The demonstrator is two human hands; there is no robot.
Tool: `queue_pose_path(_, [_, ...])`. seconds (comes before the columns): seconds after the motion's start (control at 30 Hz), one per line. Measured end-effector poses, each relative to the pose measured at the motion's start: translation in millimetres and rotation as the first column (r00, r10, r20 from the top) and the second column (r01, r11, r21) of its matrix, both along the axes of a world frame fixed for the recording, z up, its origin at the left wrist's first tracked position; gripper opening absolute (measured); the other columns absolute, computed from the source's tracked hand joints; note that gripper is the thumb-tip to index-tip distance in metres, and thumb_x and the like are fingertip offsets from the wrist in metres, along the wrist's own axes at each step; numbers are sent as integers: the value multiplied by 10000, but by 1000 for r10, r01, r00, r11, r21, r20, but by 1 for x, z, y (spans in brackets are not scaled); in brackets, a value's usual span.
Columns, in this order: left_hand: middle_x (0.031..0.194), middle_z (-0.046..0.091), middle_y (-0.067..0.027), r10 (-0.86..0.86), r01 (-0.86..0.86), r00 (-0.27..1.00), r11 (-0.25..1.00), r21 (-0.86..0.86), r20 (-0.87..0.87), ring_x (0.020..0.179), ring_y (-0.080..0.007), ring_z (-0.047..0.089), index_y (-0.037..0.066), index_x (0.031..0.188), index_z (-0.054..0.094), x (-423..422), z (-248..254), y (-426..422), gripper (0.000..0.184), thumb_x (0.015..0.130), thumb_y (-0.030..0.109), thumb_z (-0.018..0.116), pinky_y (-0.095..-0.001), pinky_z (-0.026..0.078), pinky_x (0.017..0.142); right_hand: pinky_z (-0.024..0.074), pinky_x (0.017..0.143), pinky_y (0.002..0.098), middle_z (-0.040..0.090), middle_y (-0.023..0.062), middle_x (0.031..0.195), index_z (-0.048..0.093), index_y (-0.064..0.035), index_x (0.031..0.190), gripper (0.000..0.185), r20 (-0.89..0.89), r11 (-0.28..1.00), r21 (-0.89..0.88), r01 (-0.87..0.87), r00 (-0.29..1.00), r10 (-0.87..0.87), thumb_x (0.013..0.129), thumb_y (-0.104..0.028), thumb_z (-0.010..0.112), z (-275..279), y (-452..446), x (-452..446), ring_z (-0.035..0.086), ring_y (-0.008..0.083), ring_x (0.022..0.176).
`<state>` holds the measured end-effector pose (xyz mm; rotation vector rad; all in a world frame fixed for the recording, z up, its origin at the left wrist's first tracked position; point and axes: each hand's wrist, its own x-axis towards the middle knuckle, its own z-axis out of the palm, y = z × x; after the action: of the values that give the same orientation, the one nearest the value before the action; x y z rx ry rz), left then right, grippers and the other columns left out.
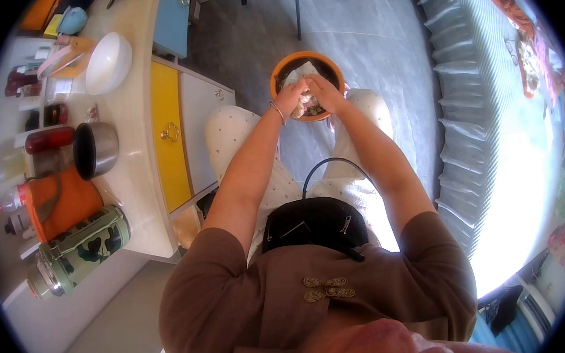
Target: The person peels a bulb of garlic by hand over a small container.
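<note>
Orange container (pixel 274 85) under hands (pixel 290 96) around pale clump (pixel 305 102)

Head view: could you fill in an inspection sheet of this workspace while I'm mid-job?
Surface: grey tiled floor
Job's things: orange-rimmed container between the knees; pale lumpy material and white sheet at it
Clutter: white bowl, metal pot, camouflage flask on left counter
Grip: left hand and right hand together at the material; fingertip contact unclear
Cables: nothing seen
Surroundings: yellow cabinet front left, pleated cover right
</note>
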<state>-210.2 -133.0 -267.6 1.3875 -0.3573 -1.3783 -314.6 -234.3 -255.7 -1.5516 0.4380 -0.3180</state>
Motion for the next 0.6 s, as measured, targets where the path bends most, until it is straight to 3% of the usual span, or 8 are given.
queue_pose_path(0.17, [746, 591, -48, -43, 43, 999, 999, 32, 13, 538, -109, 528, 64, 997, 569, 3, -5, 1, 413, 927, 446, 427, -237, 429, 481, 446, 718, 307, 590, 99, 839, 546, 10, 947, 291, -10, 997, -82, 3, 1000, -4, 946, -216, 363, -15, -3, 0, 562, 187, 752])
queue_pose_path(0.23, [742, 589, -48, -57, 56, 998, 998, 31, 13, 535, -108, 527, 64, 998, 567, 3, -9, 0, 420, 927, 453, 425, -235, 427, 475, 435, 765, 322, 598, 112, 860, 546, 11, 954, 303, -27, 1000, 28, 10, 1000, -9, 947, -223, 355, -18, -4, 1, 563, 210, 808])
queue_pose_path(0.53, [720, 588, -48, -34, 32, 998, 999, 32, 46, 507, -109, 520, 57, 959, 568, 1, -6, 1, 418, 923, 452, 434, -237, 421, 459, 428, 777, 313, 597, 112, 878, 550, -5, 974, 316, -115, 995, -97, -14, 993, 2, 952, -259, 363, -18, -6, -2, 559, 202, 830])
queue_pose_path(0.6, [707, 586, -47, -9, 8, 1000, 999, 35, 24, 498, -110, 519, 58, 940, 570, 1, -4, 0, 415, 919, 451, 441, -239, 421, 452, 426, 786, 309, 594, 106, 892, 548, -11, 991, 320, -164, 999, -23, -26, 986, 21, 953, -271, 364, -15, -6, -2, 556, 198, 844])
